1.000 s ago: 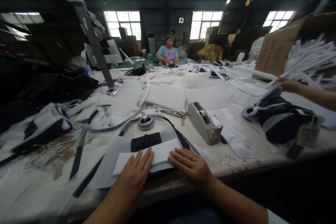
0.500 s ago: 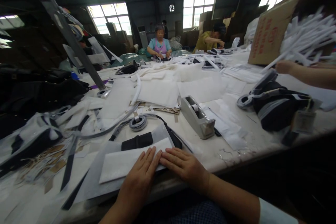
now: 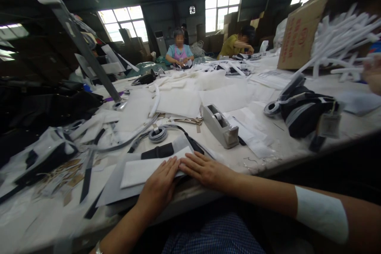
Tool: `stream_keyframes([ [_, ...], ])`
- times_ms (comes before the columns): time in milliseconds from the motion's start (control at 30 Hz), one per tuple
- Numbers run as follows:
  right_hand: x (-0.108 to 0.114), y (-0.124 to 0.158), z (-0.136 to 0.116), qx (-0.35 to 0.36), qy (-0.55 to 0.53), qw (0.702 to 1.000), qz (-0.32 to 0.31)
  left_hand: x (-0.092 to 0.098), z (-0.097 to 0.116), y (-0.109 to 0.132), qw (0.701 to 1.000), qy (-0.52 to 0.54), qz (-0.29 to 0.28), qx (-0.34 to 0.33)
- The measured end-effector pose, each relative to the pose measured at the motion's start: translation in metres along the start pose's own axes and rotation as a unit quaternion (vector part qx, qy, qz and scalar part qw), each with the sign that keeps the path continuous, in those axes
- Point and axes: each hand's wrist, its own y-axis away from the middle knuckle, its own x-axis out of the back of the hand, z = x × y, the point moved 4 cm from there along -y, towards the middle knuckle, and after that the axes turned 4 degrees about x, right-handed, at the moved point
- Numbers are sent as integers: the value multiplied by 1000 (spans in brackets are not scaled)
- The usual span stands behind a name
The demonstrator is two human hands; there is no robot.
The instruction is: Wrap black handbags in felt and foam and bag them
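Observation:
Both of my hands lie flat with fingers stretched out, pressing on a folded white sheet near the table's front edge. My left hand covers its right part, and my right hand rests on its right end, fingertips meeting the left ones. Under the sheet is a larger translucent wrapping sheet over a dark flat item, mostly hidden, that looks like a bag. A black padded piece shows just beyond the white sheet. Behind it a strap coil is wrapped in grey film.
A grey tape dispenser stands right of centre. A black bag with a tag lies at right, before a carton and white tubes. A metal post rises at left. Two co-workers sit across; another person's hand is far right.
The view has shifted slightly. My hands stay flat on the folded sheet, with little change. The other person's arm at right has drawn back toward the edge of view.

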Motion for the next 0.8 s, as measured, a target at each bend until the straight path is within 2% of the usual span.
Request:
stream_keyframes([
  [200,9,-8,8,59,33,998,19,13,10,-5,999,1,3,42],
  [400,19,-25,18,79,41,996,14,11,8,-10,994,-32,40,99],
  [800,8,-14,23,44,7,999,4,7,-2,-12,994,-49,64,72],
])
